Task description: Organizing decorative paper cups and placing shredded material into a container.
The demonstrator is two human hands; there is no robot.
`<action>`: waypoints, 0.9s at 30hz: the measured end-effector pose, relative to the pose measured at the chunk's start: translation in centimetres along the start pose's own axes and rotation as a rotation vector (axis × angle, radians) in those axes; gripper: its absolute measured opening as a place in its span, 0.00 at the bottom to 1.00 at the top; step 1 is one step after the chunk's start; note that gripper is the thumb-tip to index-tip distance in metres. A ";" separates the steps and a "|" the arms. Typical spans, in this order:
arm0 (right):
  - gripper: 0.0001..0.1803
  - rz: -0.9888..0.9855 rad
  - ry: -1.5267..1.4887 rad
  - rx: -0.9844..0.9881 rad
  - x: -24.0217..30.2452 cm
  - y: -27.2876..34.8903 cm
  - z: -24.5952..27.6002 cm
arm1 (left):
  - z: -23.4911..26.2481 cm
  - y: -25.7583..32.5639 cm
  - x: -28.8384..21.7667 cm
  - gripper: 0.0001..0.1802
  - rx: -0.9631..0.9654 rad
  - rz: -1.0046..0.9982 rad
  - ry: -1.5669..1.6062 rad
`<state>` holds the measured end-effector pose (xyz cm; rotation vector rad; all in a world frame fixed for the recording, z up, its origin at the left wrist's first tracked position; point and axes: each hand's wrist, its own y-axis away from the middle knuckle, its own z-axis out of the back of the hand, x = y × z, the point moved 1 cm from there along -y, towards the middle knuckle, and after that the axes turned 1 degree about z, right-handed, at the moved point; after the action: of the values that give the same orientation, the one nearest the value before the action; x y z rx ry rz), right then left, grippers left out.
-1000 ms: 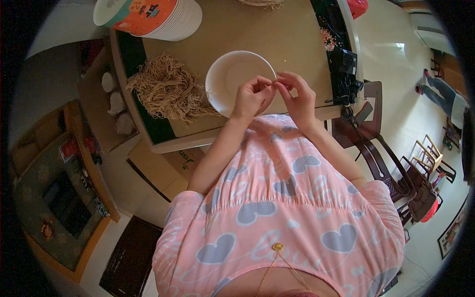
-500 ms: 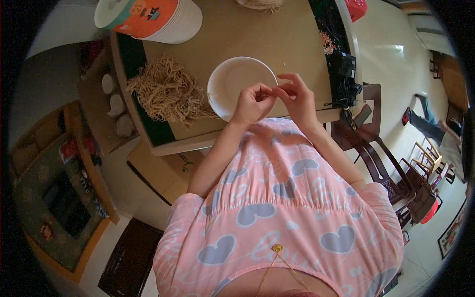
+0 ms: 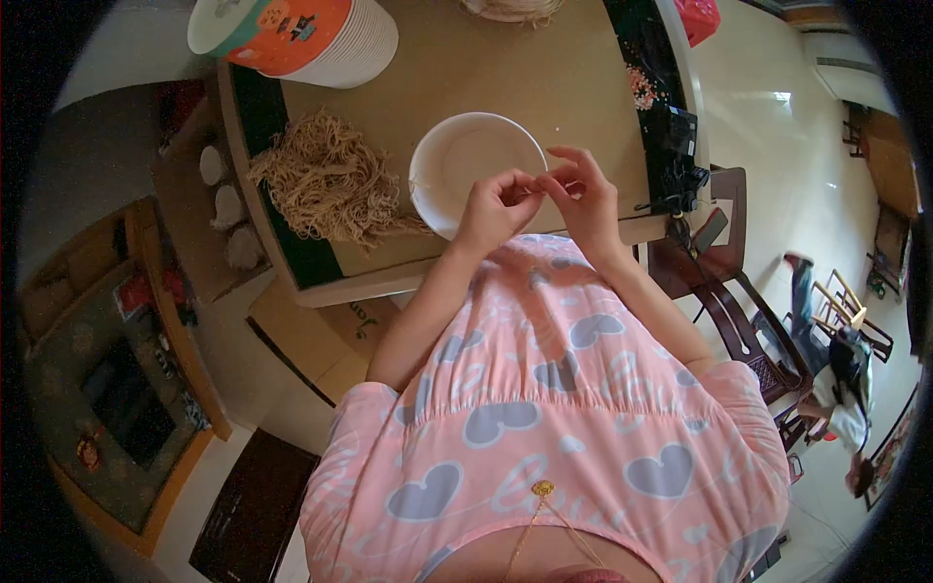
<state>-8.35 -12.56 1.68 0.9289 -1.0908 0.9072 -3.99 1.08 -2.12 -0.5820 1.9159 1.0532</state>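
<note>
My left hand point(image 3: 496, 209) and my right hand point(image 3: 589, 199) meet, fingertips touching, at the near right rim of a white paper bowl point(image 3: 457, 160). The left thumb and forefinger are pinched together. On my right hand the thumb tip presses in against the left fingertips, while another finger stretches out above. Whatever lies between the fingertips is too small to make out. A thin strand hangs over the bowl's left rim. Left of the bowl lies a loose heap of beige string point(image 3: 326, 180), whose ends trail toward it.
A stack of white paper bowls with an orange print point(image 3: 335, 44) stands at the table's far left. More string point(image 3: 515, 8) is at the far edge. On the right are pink bits point(image 3: 639, 87), a black device point(image 3: 680, 131) with cables, and a dark chair point(image 3: 724, 243).
My hands stay almost in place, fingertips still together, with only slight finger movement. The bowl shifts barely to the right. At right, another person has walked nearer along the room.
</note>
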 end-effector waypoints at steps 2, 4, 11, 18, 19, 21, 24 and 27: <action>0.19 -0.006 0.055 0.013 -0.1 0.0 0.0 | -0.1 0.2 -0.5 0.04 -0.076 -0.114 -0.222; 0.22 -0.057 0.075 0.070 0.4 -0.1 0.3 | -0.3 0.2 -0.7 0.05 -0.103 -0.108 -0.225; 0.31 -0.148 0.171 0.261 2.2 0.1 1.0 | -0.1 0.7 -1.2 0.05 -0.152 -0.117 -0.289; 0.31 0.041 0.248 0.193 1.0 0.3 0.6 | -1.1 1.3 -1.9 0.04 -0.221 -0.166 -0.420; 0.30 0.063 0.251 0.184 0.9 0.3 0.6 | -1.3 1.4 -2.2 0.05 -0.258 -0.189 -0.521; 0.29 0.086 0.253 0.175 0.7 0.3 0.5 | -1.6 1.6 -2.7 0.05 -0.294 -0.213 -0.622; 0.27 0.099 0.248 0.185 0.4 0.1 0.5 | -1.9 1.7 -2.9 0.06 -0.335 -0.213 -0.703; 0.28 0.163 0.294 0.169 0.2 0.1 0.4 | -1.8 1.8 -2.8 0.06 -0.327 -0.250 -0.754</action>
<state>-8.52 -12.88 1.98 0.8199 -0.8545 1.2436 -4.57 0.51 1.57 -0.4898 1.0013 1.2071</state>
